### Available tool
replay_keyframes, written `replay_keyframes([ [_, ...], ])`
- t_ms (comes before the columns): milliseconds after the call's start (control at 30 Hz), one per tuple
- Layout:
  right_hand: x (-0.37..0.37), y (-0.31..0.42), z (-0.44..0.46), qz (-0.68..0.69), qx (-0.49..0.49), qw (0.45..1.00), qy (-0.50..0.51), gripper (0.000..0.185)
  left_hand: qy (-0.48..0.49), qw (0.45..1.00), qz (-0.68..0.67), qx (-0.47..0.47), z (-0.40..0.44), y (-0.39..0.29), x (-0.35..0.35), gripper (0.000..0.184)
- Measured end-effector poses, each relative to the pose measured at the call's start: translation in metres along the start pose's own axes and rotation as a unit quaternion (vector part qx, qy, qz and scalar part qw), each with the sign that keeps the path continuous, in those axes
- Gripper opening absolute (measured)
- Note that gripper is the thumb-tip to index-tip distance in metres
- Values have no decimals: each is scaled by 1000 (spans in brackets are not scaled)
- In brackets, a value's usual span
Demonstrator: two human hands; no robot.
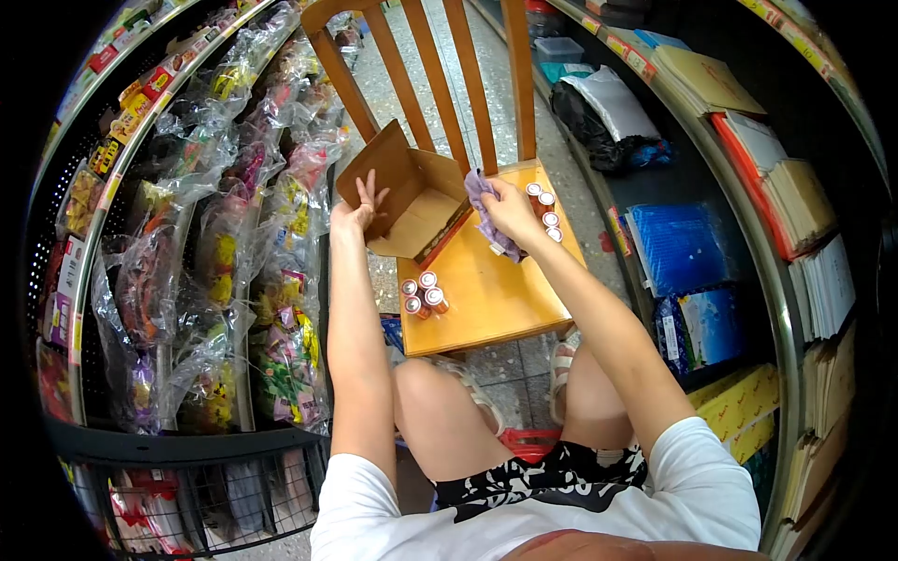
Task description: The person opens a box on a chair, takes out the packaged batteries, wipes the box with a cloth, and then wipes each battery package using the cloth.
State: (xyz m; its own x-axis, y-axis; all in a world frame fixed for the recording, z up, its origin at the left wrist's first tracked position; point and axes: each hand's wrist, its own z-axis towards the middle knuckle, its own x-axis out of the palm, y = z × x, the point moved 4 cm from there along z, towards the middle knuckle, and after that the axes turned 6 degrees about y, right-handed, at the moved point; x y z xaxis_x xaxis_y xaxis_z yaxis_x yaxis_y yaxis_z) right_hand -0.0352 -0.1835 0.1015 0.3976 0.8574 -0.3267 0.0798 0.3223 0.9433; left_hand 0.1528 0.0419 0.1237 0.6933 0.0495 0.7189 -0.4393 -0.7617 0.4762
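The left hand point(360, 204) should steady the box point(417, 192) by the seat's point(482, 299) left edge; its fingers are spread apart against it. Four little cans point(434, 297) stand near the front left corner. The right hand point(513, 211) is closed on a purple cloth point(484, 208) and should miss the other cans point(546, 199) by the right edge.

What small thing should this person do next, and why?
Probably bring the purple cloth into the open cardboard box and wipe it: the right hand holds the cloth beside the box, the left hand is at its flap, and the cans stand outside on the wooden chair.
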Motion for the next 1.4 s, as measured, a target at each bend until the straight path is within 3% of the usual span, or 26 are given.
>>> replay_keyframes([
  [133,2,7,-13,179,77,977,93,29,16,999,37,-6,9,-16,5,84],
  [233,7,0,-18,359,103,923,90,29,30,997,69,14,-8,5,1,76],
  [400,3,13,-36,504,141,840,144,33,111,975,192,-26,-42,35,-23,73],
  [433,2,12,-38,513,147,829,166,34,181,935,304,-18,-48,40,-33,72],
  [467,2,11,-42,521,155,818,187,34,165,882,429,108,-62,50,-47,60],
  [533,7,19,-49,557,118,792,223,35,214,739,614,175,-98,83,-80,43],
  [633,7,41,-75,611,75,739,274,33,190,701,674,133,-122,111,-136,33],
  [733,7,44,-111,620,79,746,231,29,213,681,688,135,-139,117,-160,15],
  [833,-14,43,-142,541,50,821,176,31,228,681,676,166,-146,105,-177,7],
  [933,-37,37,-162,451,51,883,119,29,232,623,723,189,-160,106,-189,12],
  [1033,-46,37,-169,382,20,921,73,25,239,646,705,170,-164,116,-205,25],
  [1133,-52,42,-173,324,49,942,67,25,240,685,673,140,-176,132,-214,32],
  [1167,-54,44,-175,299,39,952,55,25,235,658,703,135,-176,132,-216,35],
  [1267,-55,44,-178,238,-20,970,35,24,219,566,785,122,-164,122,-229,44],
  [1333,-51,39,-177,159,-140,977,34,22,207,601,758,144,-159,118,-235,38],
  [1367,-54,62,-189,11,-256,967,0,22,193,626,740,156,-158,117,-237,36],
  [1400,-50,69,-197,-38,-284,958,-13,23,177,650,720,168,-160,117,-238,35],
])
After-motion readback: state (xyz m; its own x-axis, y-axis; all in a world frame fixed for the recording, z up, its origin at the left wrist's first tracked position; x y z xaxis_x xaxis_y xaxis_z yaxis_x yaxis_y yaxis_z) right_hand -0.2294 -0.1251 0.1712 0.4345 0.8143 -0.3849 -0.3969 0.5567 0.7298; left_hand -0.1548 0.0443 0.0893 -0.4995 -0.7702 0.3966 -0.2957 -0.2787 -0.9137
